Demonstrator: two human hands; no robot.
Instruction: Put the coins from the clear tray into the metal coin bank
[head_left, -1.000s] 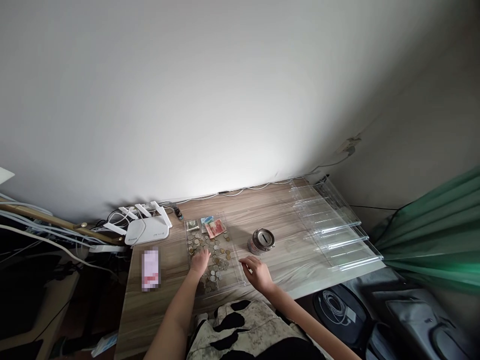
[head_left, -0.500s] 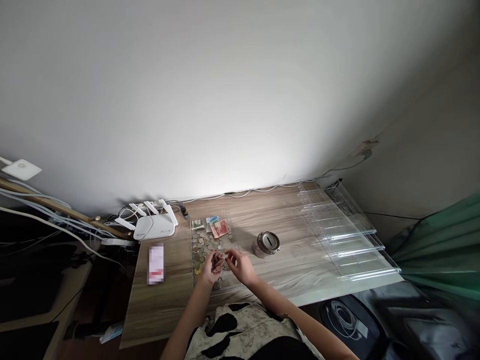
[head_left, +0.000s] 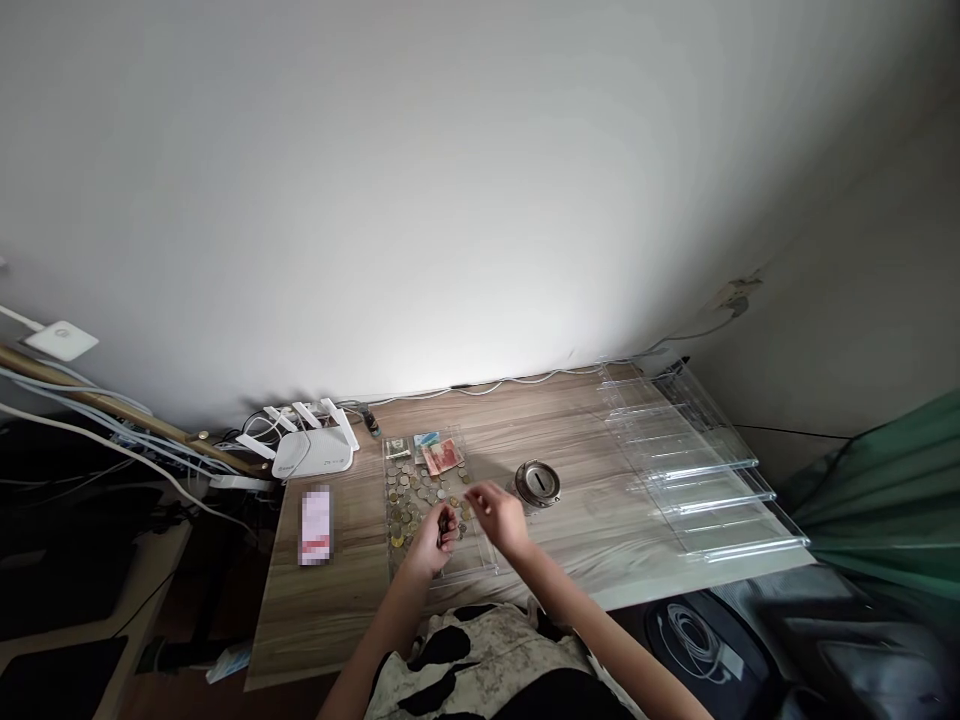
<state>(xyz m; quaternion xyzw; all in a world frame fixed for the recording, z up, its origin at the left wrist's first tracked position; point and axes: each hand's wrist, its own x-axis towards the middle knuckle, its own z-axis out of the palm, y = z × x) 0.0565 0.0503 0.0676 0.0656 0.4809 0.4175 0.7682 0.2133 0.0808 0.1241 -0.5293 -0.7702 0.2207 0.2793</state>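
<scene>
My left hand (head_left: 432, 543) is closed around several dark coins (head_left: 443, 525), low over the near part of a clear tray (head_left: 487, 562). To its right, my right hand (head_left: 501, 517) is raised in a pinch, with what looks like a coin (head_left: 466, 495) at the fingertips. Many loose silver and yellowish coins (head_left: 405, 497) lie spread in the tray. Banknotes, among them a red one (head_left: 442, 457), rest at its far end. Just beyond my right hand stands a round metal coin bank (head_left: 538, 484) with a slot in its lid; the hand partly hides its side.
A white router (head_left: 315, 452) and a blurred pink-and-white item (head_left: 315, 525) are on the left of the wooden table (head_left: 555, 420). Clear stepped acrylic racks (head_left: 697, 480) cover its right side. A cable (head_left: 510, 380) runs along the wall.
My right hand has moved away from my left hand, to the right and slightly up toward the coin bank. My left hand has shifted a little right and stays closed on the coins.
</scene>
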